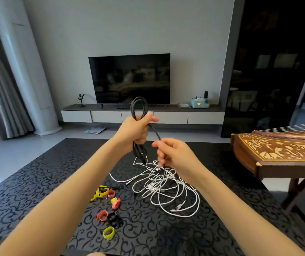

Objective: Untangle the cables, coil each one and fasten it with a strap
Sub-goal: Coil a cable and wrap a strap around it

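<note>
My left hand grips a black cable gathered into long loops that stick up above the fist and hang down below it. A free length of that cable arcs from the fist to my right hand, which pinches it near its end. Below both hands a tangle of white cables lies spread on the black patterned table. Several rolled straps lie to the left of the tangle: yellow, red, black and pink.
A wooden stringed instrument stands on a frame right of the table. Behind the table are a television on a low cabinet, a curtain and a white column at the left.
</note>
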Motion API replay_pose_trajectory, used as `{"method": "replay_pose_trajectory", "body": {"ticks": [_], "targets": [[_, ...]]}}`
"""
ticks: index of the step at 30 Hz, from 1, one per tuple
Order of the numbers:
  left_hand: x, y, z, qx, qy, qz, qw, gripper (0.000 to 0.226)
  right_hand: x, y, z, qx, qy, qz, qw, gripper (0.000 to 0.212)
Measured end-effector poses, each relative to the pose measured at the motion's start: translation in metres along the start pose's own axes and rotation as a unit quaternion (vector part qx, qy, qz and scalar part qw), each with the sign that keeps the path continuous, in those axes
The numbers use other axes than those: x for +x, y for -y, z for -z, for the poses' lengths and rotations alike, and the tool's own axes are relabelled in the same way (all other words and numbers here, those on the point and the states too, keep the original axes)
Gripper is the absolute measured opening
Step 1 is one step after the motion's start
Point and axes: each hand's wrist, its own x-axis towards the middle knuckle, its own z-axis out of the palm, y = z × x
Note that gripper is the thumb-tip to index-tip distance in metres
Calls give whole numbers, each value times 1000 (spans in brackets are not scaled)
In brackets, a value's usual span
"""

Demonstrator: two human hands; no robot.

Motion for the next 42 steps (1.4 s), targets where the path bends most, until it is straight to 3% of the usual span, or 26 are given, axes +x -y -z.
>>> {"method": "replay_pose_trajectory", "body": {"ticks": [2, 5, 10, 15, 17, 19, 22, 25, 30, 37, 39, 42], "targets": [[1, -1, 11, -64, 3, 7, 998, 31, 1, -6, 11, -81, -74, 27, 994, 20], [2, -4, 31, -143, -28, 12, 989, 32, -2, -11, 37, -315, -142, 72, 936, 23], [0, -6, 41, -108, -60, 20, 992, 32, -21, 9, 32, -481, 60, 45, 874, 22], [-2, -13, 32, -60, -52, 22, 997, 28, -37, 32, 13, -665, 198, 22, 719, 24], [-6, -16, 22, -37, -31, 14, 999, 29, -39, 35, 1, -683, 222, 36, 695, 29], [-13, -14, 9, 38, 0, 5, 999, 33, -37, 45, -6, -660, 212, 72, 717, 32], [-28, -6, -10, 115, 71, 39, 990, 54, -24, 61, -1, -533, 152, 122, 823, 22], [-37, 3, -17, 55, 146, 83, 984, 71, -17, 75, 8, -434, 108, 136, 884, 19], [-42, 14, -18, -35, 225, 110, 968, 70, -10, 79, 19, -323, 34, 97, 941, 12], [-49, 14, -17, -4, 191, 75, 979, 42, -11, 81, 37, -282, 47, 94, 954, 13], [-50, 12, -19, -20, 180, 82, 980, 46, -11, 79, 35, -340, -9, 112, 934, 6], [-48, 9, -18, -103, 144, 82, 981, 47, -12, 71, 33, -385, -114, 142, 905, 18]]}}
